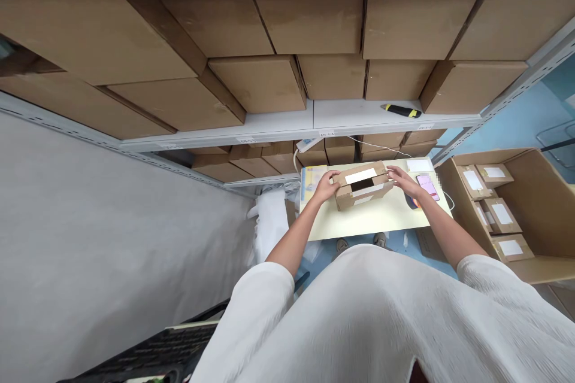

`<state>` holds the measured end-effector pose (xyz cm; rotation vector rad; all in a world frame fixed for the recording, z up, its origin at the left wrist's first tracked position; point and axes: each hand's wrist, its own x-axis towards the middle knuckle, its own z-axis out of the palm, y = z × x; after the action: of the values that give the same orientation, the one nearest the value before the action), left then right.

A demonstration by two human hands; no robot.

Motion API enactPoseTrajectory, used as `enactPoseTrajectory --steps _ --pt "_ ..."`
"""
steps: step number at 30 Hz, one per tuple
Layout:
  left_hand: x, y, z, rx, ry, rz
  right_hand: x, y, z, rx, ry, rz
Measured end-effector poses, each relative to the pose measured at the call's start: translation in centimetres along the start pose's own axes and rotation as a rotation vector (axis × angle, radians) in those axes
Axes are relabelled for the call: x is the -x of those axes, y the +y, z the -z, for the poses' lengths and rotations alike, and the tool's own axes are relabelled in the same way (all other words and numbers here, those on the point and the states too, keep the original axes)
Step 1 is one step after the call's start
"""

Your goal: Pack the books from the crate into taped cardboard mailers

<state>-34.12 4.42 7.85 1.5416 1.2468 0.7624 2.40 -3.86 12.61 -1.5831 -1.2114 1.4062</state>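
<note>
A small brown cardboard box [362,186] with a white label on top lies on a pale yellow tabletop [372,221]. My left hand [326,186] grips the box's left end, fingers curled round the edge. My right hand [404,182] rests against the box's right end, fingers stretched toward it. A phone [427,185] with a pink lit screen lies just right of my right hand. A white paper sheet [419,165] sits behind it.
Metal shelving [287,125] holds rows of large cardboard boxes above the table. A black and yellow cutter [401,111] lies on the shelf. An open carton [534,215] at the right holds several small labelled boxes. A grey wall stands at the left.
</note>
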Motion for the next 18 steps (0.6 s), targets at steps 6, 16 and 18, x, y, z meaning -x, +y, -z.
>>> enactPoseTrajectory --steps 6,16,18 --pt "0.0 -0.5 0.0 0.015 0.006 0.001 0.8 -0.5 0.8 0.043 -0.148 0.072" --pt "1.4 -0.8 -0.6 0.011 -0.038 0.027 -1.3 1.2 -2.7 0.176 0.114 0.088" --pt "1.7 -1.1 -0.9 -0.029 -0.075 -0.011 -1.3 1.2 -2.7 0.162 0.079 0.094"
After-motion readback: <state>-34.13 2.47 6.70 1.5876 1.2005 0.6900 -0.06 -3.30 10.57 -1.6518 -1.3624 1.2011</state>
